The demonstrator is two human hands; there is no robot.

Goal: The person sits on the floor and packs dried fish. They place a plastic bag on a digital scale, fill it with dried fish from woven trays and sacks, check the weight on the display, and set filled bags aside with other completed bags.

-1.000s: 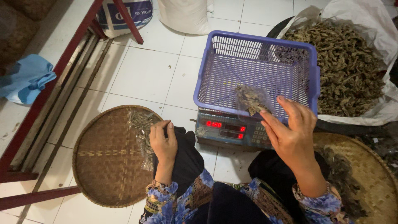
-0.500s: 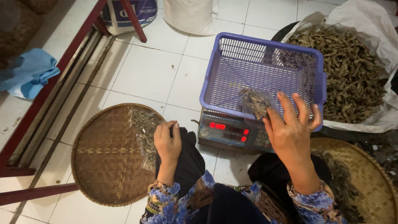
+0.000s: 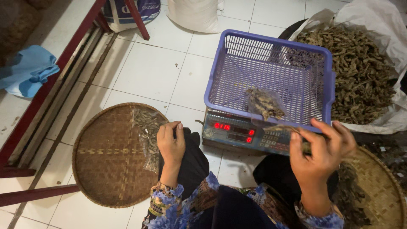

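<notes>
A purple plastic basket (image 3: 263, 40) stands on a digital scale (image 3: 237, 132) with a lit red display. Inside it lies a small clear bag of dried fish (image 3: 265, 104). My right hand (image 3: 322, 148) hovers just in front of the basket's near rim, pinching a few dried fish pieces (image 3: 286, 128) between thumb and fingers. My left hand (image 3: 169, 144) rests on my dark-clothed knee with its fingers curled and nothing in it. Just beside it, another clear bag of dried fish (image 3: 146, 127) lies on a round woven tray (image 3: 106, 165).
A large heap of dried fish (image 3: 360, 72) sits on white sheeting at the right. A second woven tray (image 3: 381, 186) lies under my right arm. A red metal frame (image 3: 55, 80), a blue cloth (image 3: 29, 70) and a white sack (image 3: 195, 15) stand at the left and back.
My right hand has drawn back from the bag in the basket toward me, with a few fish pieces in its fingers. The bag stays in the basket. My left hand has barely moved.
</notes>
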